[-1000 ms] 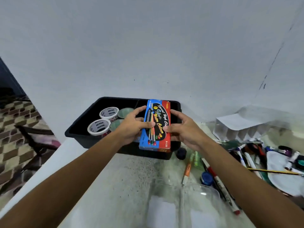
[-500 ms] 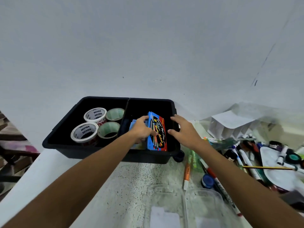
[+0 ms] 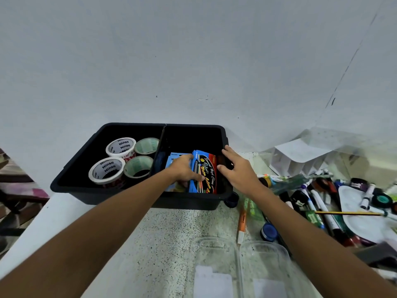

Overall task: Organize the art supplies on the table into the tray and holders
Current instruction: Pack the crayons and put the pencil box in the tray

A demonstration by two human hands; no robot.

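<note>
While the black tray (image 3: 111,191) sits against the wall on the speckled counter (image 3: 171,233), a blue-and-red colour-pen box (image 3: 205,175) is seen tilted inside its right compartment, leaning over a lighter blue pack (image 3: 175,158). The box's left edge is gripped by the left hand (image 3: 182,172), fingers curled round it. The right hand (image 3: 238,168) is laid against the box's right side by the tray wall, fingers fairly straight. Four tape rolls (image 3: 107,171) are held in the left compartment. Two clear holders (image 3: 240,267) are seen at the near edge, and loose markers (image 3: 318,201) are crowded to the right.
</note>
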